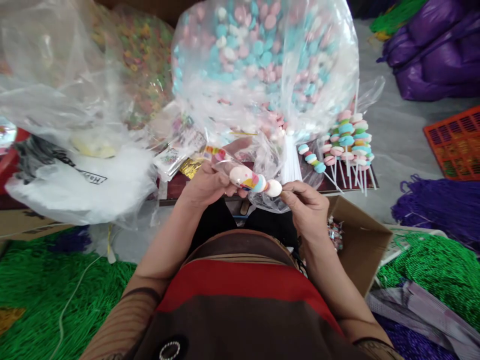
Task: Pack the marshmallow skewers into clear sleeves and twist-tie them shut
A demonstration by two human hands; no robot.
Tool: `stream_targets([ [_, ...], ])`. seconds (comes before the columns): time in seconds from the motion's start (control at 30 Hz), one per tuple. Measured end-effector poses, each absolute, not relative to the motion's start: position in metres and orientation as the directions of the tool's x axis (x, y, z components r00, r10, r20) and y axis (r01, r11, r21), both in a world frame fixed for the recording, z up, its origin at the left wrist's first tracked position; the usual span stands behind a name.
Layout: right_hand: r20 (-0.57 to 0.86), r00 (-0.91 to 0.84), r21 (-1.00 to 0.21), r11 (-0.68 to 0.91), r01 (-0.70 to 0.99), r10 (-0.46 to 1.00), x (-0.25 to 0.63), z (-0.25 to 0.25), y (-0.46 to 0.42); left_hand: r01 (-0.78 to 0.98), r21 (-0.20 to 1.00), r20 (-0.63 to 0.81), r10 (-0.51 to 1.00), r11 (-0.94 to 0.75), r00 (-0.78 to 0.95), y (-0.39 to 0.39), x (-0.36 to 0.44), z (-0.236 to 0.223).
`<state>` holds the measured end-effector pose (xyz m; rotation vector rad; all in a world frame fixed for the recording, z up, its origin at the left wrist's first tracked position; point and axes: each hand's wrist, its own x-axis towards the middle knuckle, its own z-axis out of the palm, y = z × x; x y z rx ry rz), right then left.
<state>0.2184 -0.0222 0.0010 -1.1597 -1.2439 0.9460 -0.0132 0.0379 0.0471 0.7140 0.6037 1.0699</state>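
Note:
In front of my waist, a marshmallow skewer [274,188] with white, blue and orange pieces lies nearly level between my hands. A clear printed wrapper [242,176] covers its left part. My left hand [208,184] is closed on the wrapper's left side, fingers curled beneath. The right hand [306,202] pinches the skewer's right end, beside the white marshmallow; the stick itself is mostly hidden by the fingers. Just beyond, another marshmallow skewer [313,159] lies on the table near a bundle of white sticks [290,160].
A big clear bag of pink, blue and white marshmallows [262,50] stands at the back. Stacked finished skewers [350,140] lie at right, above an open cardboard box [360,240]. White plastic bags [86,175] crowd the left. An orange crate [453,145] sits on the floor.

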Motion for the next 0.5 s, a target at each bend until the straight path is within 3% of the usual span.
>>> stream_targets([
  [0.1,0.125,0.147,-0.992,0.121,0.040,0.981,0.211,0.000,-0.026,-0.530,0.814,-0.006,0.917,0.235,0.398,0.037,0.002,0.052],
  [0.3,0.020,0.199,-0.995,0.040,-0.094,0.980,0.187,-0.001,-0.032,-0.598,0.790,-0.025,0.981,0.138,0.193,0.027,0.029,0.036],
  [0.5,-0.014,0.182,-0.995,0.005,-0.101,0.983,0.195,-0.006,-0.034,-0.532,0.844,0.073,0.971,0.062,0.229,0.033,0.006,0.034],
])
